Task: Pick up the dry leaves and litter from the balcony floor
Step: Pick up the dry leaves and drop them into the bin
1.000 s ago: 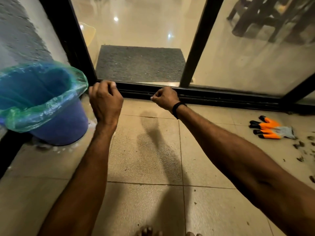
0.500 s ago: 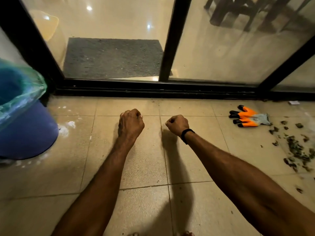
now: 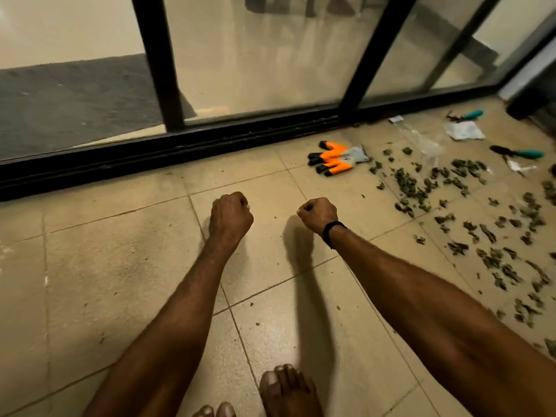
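Head view: at centre frame the left hand [image 3: 230, 216] and right hand [image 3: 317, 215] are curled into 2 fists above the beige tiled balcony floor [image 3: 120, 266], with nothing visible in them. Shrivelled green-brown dry leaves [image 3: 469, 206] lie scattered at right. Crumpled white paper litter [image 3: 464, 130] and possibly a clear wrapper lie at upper right. By my judgement, nearly everything remains to be collected.

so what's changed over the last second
The view swung right: the bin has left the frame, and the leaves, litter and two tools now show. Nothing was gripped or let go. The left hand and right hand stay curled and empty; the gloves lie where they were.
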Demonstrator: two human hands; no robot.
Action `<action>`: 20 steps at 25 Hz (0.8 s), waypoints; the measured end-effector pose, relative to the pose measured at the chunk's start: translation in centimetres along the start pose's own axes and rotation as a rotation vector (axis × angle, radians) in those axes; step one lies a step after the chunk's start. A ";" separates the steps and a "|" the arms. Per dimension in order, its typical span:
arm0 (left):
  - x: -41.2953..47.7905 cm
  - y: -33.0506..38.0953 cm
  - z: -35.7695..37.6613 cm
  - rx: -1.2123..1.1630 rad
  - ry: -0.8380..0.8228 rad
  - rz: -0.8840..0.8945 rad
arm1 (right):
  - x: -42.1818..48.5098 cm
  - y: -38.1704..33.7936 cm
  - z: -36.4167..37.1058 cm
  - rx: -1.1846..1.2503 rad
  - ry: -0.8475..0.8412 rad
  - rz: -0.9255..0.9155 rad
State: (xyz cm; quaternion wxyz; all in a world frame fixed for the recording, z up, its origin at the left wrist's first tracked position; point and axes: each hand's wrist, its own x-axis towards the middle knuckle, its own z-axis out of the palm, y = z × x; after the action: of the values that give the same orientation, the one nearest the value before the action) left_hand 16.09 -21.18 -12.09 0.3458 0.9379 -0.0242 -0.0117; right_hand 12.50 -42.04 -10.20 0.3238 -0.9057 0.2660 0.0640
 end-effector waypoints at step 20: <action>-4.9 8.6 14.4 -0.174 -0.349 0.269 | -3.5 17.4 -4.4 0.102 0.295 0.134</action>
State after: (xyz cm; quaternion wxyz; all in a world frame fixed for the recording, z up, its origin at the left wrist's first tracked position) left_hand 10.33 -36.83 -17.46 0.4143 0.8768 -0.2070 -0.1294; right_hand 0.19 -54.54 -15.37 0.3218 -0.8679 0.3734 -0.0620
